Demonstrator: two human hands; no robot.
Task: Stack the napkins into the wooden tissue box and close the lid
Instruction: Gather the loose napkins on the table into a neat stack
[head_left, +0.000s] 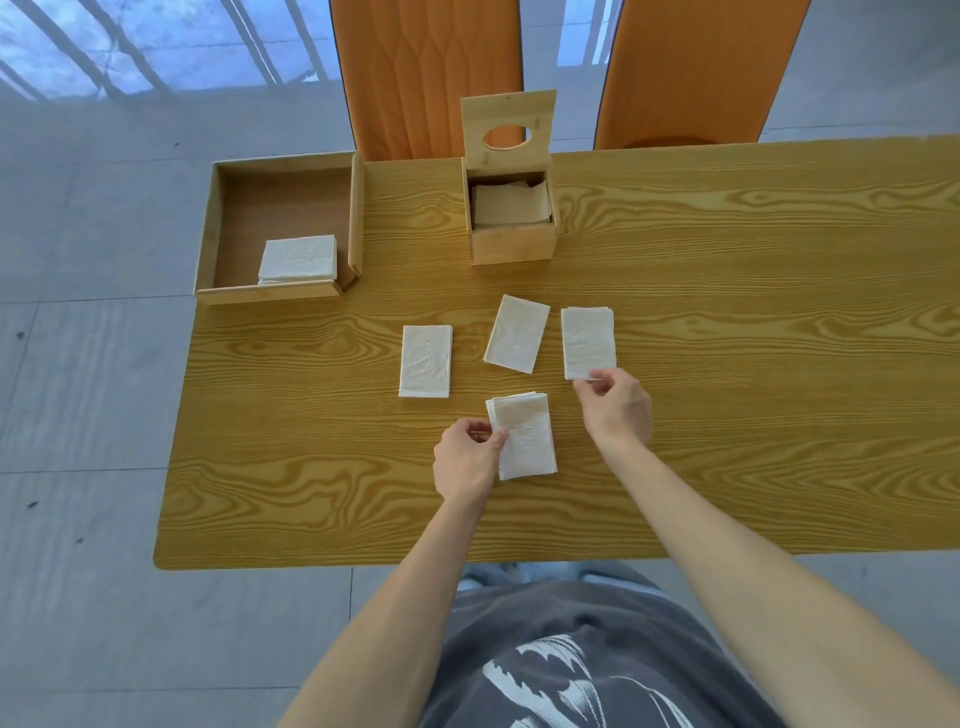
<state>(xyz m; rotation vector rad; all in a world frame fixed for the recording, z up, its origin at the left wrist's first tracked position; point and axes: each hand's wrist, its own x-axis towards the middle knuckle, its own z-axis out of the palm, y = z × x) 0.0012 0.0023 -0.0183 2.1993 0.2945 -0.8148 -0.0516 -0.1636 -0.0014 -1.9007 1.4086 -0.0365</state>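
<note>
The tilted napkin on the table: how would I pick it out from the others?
Start at the tissue box with its lid standing open. Just in front of it lie three napkins in a row. The tilted napkin is the middle one: it alone sits askew, leaning right, and no hand touches it.

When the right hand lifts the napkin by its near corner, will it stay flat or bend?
The napkin is thin folded paper, so it will probably droop from the right hand. It looks light and likely lifts easily. Its layers show at the edges, so they may fan apart.
</note>
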